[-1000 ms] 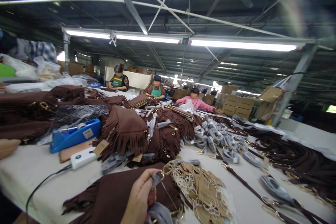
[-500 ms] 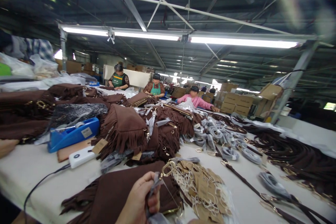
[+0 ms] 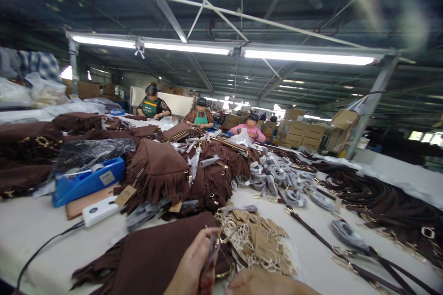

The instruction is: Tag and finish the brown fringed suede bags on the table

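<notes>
At the bottom centre, my left hand (image 3: pixel 198 262) is closed round a plastic-wrapped strap end, with a gold clasp (image 3: pixel 226 232) sticking out past the thumb. Just right of it, my right hand (image 3: pixel 270 283) lies low at the frame's edge with its fingers curled; what they hold, if anything, is hidden. Beneath and behind my left hand lies a dark brown fringed bag (image 3: pixel 152 251). A pile of brown tags with white strings (image 3: pixel 261 239) sits beyond my right hand.
More fringed bags (image 3: pixel 161 166) are heaped behind. To the left are a blue tape dispenser (image 3: pixel 88 180), a white device (image 3: pixel 100 211) with a cable, and a tan pad. Wrapped straps (image 3: pixel 277 170) and dark straps (image 3: pixel 374 198) cover the right. Three people work across the table.
My right hand has come in from the bottom edge beside my left, which has shifted slightly right. A hand at the far left has left view. The person in pink has drawn in an arm.
</notes>
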`<state>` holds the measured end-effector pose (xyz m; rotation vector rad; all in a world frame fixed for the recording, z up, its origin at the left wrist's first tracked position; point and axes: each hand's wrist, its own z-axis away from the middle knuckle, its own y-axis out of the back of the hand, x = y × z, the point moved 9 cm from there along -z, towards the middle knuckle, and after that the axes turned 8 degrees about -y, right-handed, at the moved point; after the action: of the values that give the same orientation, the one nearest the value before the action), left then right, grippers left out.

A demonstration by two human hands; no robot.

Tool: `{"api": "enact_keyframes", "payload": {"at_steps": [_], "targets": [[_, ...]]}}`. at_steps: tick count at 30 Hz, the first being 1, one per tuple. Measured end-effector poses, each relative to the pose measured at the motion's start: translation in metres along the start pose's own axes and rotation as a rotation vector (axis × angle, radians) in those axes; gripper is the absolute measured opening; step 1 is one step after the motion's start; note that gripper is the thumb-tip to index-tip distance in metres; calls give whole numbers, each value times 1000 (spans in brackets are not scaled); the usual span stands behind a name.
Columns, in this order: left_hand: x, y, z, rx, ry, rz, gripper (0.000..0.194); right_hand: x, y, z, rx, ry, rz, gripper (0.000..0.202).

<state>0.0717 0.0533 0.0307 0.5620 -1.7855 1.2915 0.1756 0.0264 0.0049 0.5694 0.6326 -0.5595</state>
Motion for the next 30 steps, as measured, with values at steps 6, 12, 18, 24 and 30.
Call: {"api": "enact_keyframes", "payload": {"at_steps": [6, 12, 18, 24, 30], "targets": [[-6, 1, -4, 10, -40, -267, 92, -22, -2, 7, 71, -8, 108, 27], [17, -6, -14, 58, -265, -624, 66, -41, -4, 11, 60, 202, 26, 29], [20, -19, -23, 52, -259, -797, 48, -44, 11, 1, 181, 310, 147, 28], [4, -7, -36, 69, -271, -624, 59, -36, 41, 25, 593, 270, 225, 9], [22, -18, -41, -2, -300, -703, 54, -63, 57, 71, 1061, 682, 93, 18]]}}
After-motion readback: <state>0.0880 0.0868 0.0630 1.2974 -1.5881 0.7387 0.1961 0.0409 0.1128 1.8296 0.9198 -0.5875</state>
